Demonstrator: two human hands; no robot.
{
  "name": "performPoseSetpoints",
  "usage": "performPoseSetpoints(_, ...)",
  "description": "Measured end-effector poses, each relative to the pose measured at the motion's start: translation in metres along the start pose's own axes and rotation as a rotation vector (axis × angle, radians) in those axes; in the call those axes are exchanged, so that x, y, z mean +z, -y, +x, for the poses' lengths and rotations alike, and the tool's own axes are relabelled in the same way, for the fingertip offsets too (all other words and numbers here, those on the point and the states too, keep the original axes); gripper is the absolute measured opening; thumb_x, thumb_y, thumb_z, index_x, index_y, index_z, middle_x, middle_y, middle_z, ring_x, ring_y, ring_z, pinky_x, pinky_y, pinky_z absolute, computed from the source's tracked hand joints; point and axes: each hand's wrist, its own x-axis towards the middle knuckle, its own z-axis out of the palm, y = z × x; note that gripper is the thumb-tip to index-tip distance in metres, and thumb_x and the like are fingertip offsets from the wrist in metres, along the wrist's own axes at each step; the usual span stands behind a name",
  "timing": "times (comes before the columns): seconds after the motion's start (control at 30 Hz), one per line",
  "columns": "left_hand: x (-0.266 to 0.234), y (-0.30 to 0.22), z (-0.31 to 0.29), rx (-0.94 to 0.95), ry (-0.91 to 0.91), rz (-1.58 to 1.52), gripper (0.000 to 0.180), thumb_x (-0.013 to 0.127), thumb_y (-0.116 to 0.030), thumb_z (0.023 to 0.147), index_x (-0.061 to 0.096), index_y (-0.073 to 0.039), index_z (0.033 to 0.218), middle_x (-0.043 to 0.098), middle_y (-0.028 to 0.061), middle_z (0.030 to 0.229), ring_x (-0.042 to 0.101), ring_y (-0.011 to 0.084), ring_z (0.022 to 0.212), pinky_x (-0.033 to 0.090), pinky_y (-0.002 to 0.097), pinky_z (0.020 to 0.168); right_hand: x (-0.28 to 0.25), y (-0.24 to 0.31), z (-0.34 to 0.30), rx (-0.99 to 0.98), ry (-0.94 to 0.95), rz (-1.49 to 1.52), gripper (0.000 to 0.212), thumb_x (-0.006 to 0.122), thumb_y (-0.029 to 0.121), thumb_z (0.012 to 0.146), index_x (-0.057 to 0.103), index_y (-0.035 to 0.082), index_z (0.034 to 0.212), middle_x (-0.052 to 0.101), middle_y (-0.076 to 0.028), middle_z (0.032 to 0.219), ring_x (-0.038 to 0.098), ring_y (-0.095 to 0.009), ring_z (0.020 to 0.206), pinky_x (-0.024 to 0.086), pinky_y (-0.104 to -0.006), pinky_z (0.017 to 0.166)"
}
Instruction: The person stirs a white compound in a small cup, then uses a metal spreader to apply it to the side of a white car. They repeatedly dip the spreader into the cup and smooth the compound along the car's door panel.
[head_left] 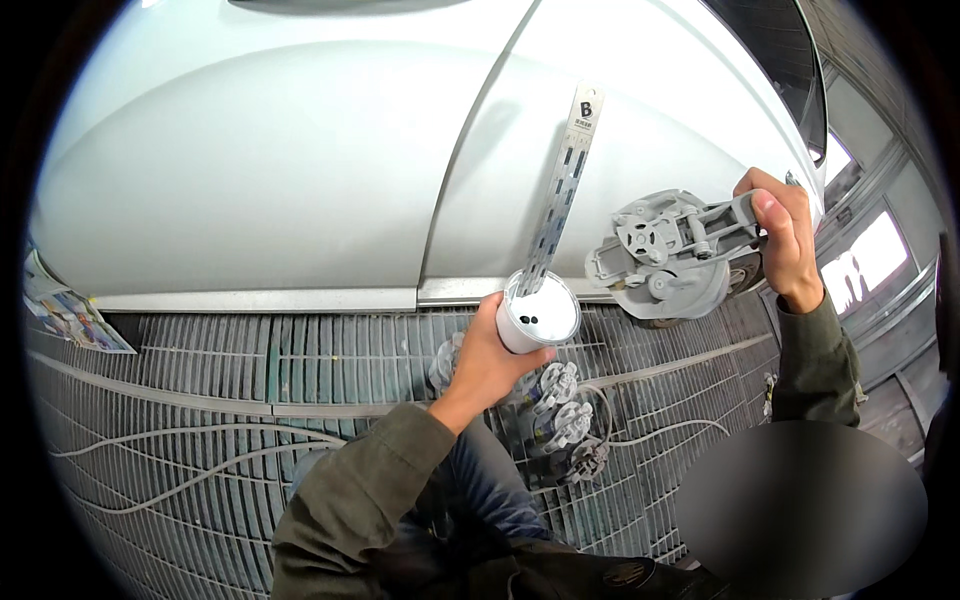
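My left hand (490,360) is wrapped round a white mixing cup (522,338) with white paint in it and two small black spots on the paint. A mixing stick (563,175) with printed scales stands in the cup, leaning slightly right at its top. At the right, my right hand (780,235) is closed round the handle of a grey paint-tin stirring lid (665,245), held up near the car panel. The lid carries a lever and round knobs. Whether a tin sits under it I cannot tell.
A pale car body (270,180) fills the far side. Several tins with similar lids (565,425) stand on the slatted metal floor (190,345) by my legs. Hoses (215,428) run across the floor. Printed sheets (75,310) lie at far left. A blurred oval (800,510) covers the lower right.
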Motion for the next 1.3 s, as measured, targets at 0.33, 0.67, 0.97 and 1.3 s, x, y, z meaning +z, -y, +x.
performPoseSetpoints(0.33, -0.001, 0.000, 0.001, 0.026, -0.019, 0.002, 0.081, 0.087, -0.015, 0.069, 0.040, 0.005, 0.132, 0.058, 0.0176, 0.124, 0.058, 0.0265, 0.116, 0.047, 0.0382, 0.097, 0.000, 0.005, 0.003, 0.011, 0.024, -0.017, 0.055, 0.038, 0.046, 0.089, 0.055, -0.003, 0.070, 0.038, -0.003, 0.050, 0.038, -0.013, 0.046, 0.029, -0.0296, 0.046)
performPoseSetpoints(0.67, -0.002, 0.000, 0.000, 0.016, -0.007, 0.037, 0.079, 0.086, -0.015, 0.071, 0.040, -0.002, 0.133, 0.057, 0.0116, 0.125, 0.056, 0.0220, 0.117, 0.046, 0.0364, 0.098, -0.001, 0.010, 0.007, 0.012, 0.036, -0.051, 0.055, 0.036, 0.046, 0.087, 0.055, -0.003, 0.071, 0.036, -0.003, 0.050, 0.037, -0.014, 0.046, 0.028, -0.0308, 0.047)
performPoseSetpoints(0.97, -0.002, 0.001, 0.000, 0.028, -0.011, 0.065, 0.082, 0.087, -0.016, 0.070, 0.038, -0.001, 0.135, 0.056, 0.0131, 0.126, 0.055, 0.0224, 0.118, 0.045, 0.0368, 0.100, -0.001, 0.013, 0.010, 0.012, 0.052, -0.061, 0.054, 0.036, 0.046, 0.086, 0.054, -0.003, 0.071, 0.038, -0.004, 0.051, 0.037, -0.015, 0.049, 0.027, -0.0315, 0.048)
performPoseSetpoints(1.3, -0.002, 0.002, 0.002, 0.036, 0.011, 0.039, 0.082, 0.086, -0.016, 0.071, 0.037, 0.000, 0.136, 0.054, 0.0136, 0.129, 0.053, 0.0226, 0.121, 0.043, 0.0371, 0.103, -0.001, 0.014, 0.013, 0.009, 0.059, -0.070, 0.054, 0.036, 0.046, 0.086, 0.054, -0.003, 0.071, 0.042, -0.005, 0.053, 0.038, -0.015, 0.050, 0.028, -0.0313, 0.049)
